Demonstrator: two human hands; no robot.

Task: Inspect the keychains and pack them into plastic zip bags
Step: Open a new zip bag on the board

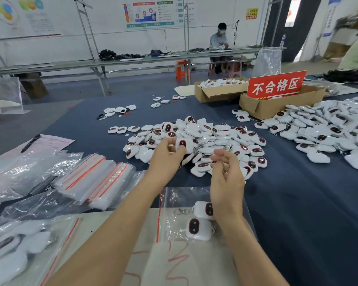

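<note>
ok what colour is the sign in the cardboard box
Sign: red with white characters, head view.

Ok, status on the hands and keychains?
Left hand pinches one keychain over the pile. Right hand loosely curled, grip unclear. Two keychains at near zip bag. Nothing blocking.

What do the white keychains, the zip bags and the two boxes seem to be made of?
Keychains: likely moulded plastic, glossy white shells catching highlights, dark shiny faces. Zip bags: thin clear plastic film, crinkled, glaring, red seal strips. Boxes: brown cardboard, matte, with bent flaps.

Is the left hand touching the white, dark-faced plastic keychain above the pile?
Touching. The head view shows the left hand pinching the white, dark-faced plastic keychain.
</note>
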